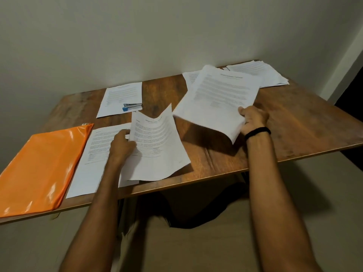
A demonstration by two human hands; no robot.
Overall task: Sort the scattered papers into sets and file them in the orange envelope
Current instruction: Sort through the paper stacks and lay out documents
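1. My left hand point(121, 143): fingers curled, pinching the left edge of one curled sheet point(157, 146), right of the orange envelope point(41, 169).
2. My right hand point(253, 120): thumb on top, gripping the near corner of a thick stack point(220, 99) raised off the table point(294, 124), well right of the envelope.
3. Envelope lies flat; a flat sheet point(98, 146) is just beside its right edge.
4. Beyond the envelope: another sheet point(121, 95), with a blue stapler point(132, 107) on it.
5. Loose pile point(261, 73) farthest from the envelope, at the far right.

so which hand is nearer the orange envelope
Left. The left hand pinches a curled sheet just right of the orange envelope, over the flat sheet beside it; the right hand holds a paper stack much farther right.
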